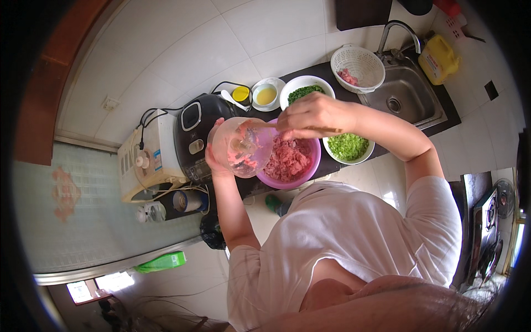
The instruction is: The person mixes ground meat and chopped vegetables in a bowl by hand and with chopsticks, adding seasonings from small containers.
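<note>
My left hand (215,153) grips a clear plastic bowl (262,159) by its far-left side. This looks like a food chopper's bowl, with a central post and bits of pink minced meat stuck inside; it is tilted above a pink basin (316,159). A mound of pink minced meat (289,159) fills much of the basin. My right hand (317,116) is closed around a thin wooden utensil (330,129), perhaps chopsticks, whose tip reaches into the clear bowl. Behind that hand is a white bowl (290,85) of chopped dark greens (305,92), partly hidden.
A bowl of chopped light greens (348,147) stands right of the basin. A white colander (361,66) with meat pieces sits beside the steel sink (408,93). A small bowl of yellow liquid (266,95), a yellow-lidded jar (240,94) and a black rice cooker (199,133) line the counter's left.
</note>
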### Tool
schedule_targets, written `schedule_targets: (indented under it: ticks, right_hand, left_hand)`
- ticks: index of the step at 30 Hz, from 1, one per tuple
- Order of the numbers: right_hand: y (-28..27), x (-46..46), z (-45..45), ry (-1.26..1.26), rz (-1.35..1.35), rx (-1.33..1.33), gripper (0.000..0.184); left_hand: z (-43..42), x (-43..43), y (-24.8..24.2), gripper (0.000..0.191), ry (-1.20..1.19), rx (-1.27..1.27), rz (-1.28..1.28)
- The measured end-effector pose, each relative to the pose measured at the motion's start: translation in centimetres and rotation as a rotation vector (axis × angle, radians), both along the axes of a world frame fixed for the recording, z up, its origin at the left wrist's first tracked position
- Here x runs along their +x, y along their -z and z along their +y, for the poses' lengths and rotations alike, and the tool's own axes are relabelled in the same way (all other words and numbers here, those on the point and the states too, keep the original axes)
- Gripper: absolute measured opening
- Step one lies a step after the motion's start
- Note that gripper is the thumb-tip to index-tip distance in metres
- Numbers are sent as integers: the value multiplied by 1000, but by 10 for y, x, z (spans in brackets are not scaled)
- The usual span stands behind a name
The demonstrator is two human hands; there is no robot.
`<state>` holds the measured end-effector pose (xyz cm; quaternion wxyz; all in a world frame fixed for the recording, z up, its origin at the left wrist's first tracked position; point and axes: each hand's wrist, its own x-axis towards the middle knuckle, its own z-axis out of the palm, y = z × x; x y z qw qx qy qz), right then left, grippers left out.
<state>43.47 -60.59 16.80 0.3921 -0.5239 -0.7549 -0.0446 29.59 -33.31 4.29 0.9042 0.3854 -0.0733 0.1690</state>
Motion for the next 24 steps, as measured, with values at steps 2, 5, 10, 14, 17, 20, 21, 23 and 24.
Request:
schedule_targets:
  ticks: [2, 5, 10, 14, 17, 20, 21, 23, 24]
  right_hand:
    - [9, -6, 1, -71, 43, -7, 16]
    - [-3, -15, -2, -89, 123, 83, 17]
    - [-2, -17, -3, -17, 102, 64, 13]
    - [-16, -16, -4, 30, 127, 129, 13]
    - [-16, -20, -3, 48, 209, 111, 14]
    - [-13, -25, -6, 27, 350, 104, 15]
    - [-17, -21, -7, 80, 266, 179, 15]
    - [-13, -21, -14, 211, 286, 23, 15]
    - [-2, -22, -16, 173, 297, 27, 15]
  left_hand:
    - [-4, 2, -1, 74, -63, 16, -15]
    - [9, 1, 17, 72, -188, -11, 37]
    - [-14, -2, -5, 55, -107, -155, -54]
    - [-18, -4, -15, 46, -194, -229, -13]
    - [-19, 0, -17, 54, -352, 93, 59]
    - [-10, 3, -17, 64, -59, -91, -131]
    - [-7, 3, -16, 67, -30, -110, -152]
    - [1, 7, -7, 73, -186, -19, -73]
    - [1, 11, -10, 68, -120, 30, -121]
